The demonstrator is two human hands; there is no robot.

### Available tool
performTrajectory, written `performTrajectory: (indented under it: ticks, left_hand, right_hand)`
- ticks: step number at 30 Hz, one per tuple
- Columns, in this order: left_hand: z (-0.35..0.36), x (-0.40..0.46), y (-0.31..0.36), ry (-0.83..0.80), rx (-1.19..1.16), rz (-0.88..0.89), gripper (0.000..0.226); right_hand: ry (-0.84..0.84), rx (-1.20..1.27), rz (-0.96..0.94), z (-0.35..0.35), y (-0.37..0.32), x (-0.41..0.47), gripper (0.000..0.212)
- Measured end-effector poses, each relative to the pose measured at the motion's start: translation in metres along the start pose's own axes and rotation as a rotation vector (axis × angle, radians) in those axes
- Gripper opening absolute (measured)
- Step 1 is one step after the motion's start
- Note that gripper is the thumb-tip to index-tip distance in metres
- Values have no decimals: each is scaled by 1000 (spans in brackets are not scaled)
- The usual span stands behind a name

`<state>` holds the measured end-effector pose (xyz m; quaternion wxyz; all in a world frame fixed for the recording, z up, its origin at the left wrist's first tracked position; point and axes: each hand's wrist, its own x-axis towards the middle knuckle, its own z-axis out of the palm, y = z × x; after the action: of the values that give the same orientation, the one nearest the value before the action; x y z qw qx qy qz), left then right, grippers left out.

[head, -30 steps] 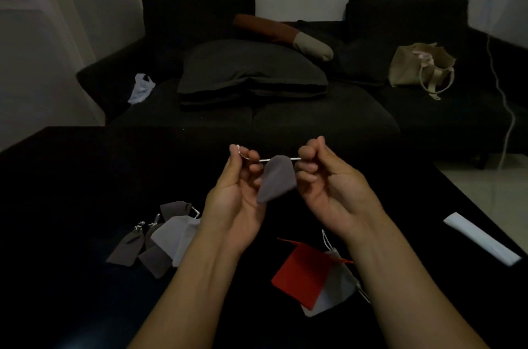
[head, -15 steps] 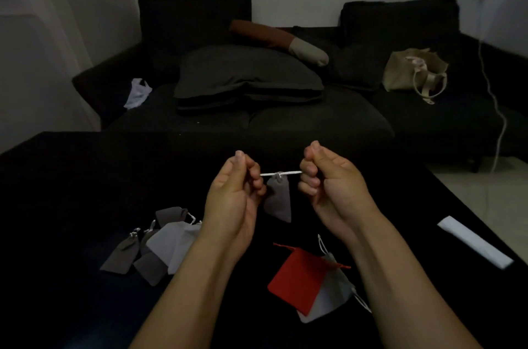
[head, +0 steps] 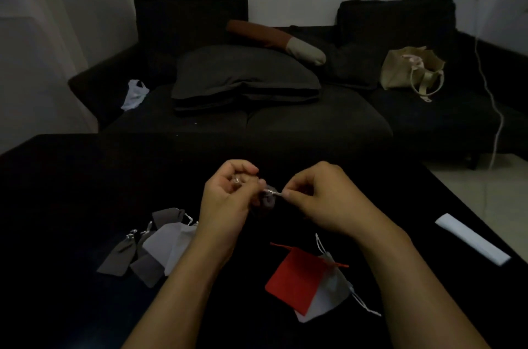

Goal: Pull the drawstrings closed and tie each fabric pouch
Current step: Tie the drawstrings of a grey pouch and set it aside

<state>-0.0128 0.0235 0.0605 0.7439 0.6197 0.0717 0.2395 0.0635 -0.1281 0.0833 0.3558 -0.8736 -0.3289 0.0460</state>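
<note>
grey pouch (head: 268, 201): small, bunched | left hand (head: 228, 196) grip: pinches drawstring (head: 273, 192) | right hand (head: 317, 200) grip: pinches drawstring

We see a black table (head: 71, 183) in a dim room, its top carrying three groups of things. At about eight o'clock lies a cluster of small pouches — grey pouches (head: 118, 256) fanned beside and partly under white pouches (head: 168, 243), their pale drawstrings showing at the far ends. At about five o'clock a red pouch (head: 294, 280) lies flat, overlapping a white pouch (head: 331, 294) beneath it — thin cords trail off toward the near edge. Toward three o'clock, well apart from both, a folded white strip (head: 471, 238) rests near the table's right edge.
</note>
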Motion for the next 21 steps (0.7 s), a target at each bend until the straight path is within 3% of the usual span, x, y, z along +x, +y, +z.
performTrajectory:
  ticks: [3, 6, 9, 12, 16, 21]
  left_hand:
    - [-7, -3, -1, -47, 299, 125, 28]
    - [-11, -2, -5, -51, 559, 236, 33]
    - [-16, -1, -8, -86, 805, 425, 26]
    - [-19, -1, -8, -158, 998, 499, 20]
    - [-22, 4, -9, -176, 1029, 490, 6]
    - [-19, 3, -7, -185, 813, 378, 9]
  right_hand:
    - [-4, -5, -25, 0, 1, 0, 11]
    - [-27, 201, -28, 3, 0, 4, 16]
    - [-70, 310, 9, 5, 1, 5, 17]
    - [-107, 341, 27, 4, 3, 3, 14]
    - [-79, 290, 31, 4, 6, 3, 17]
    - [58, 231, 39, 3, 9, 7, 14]
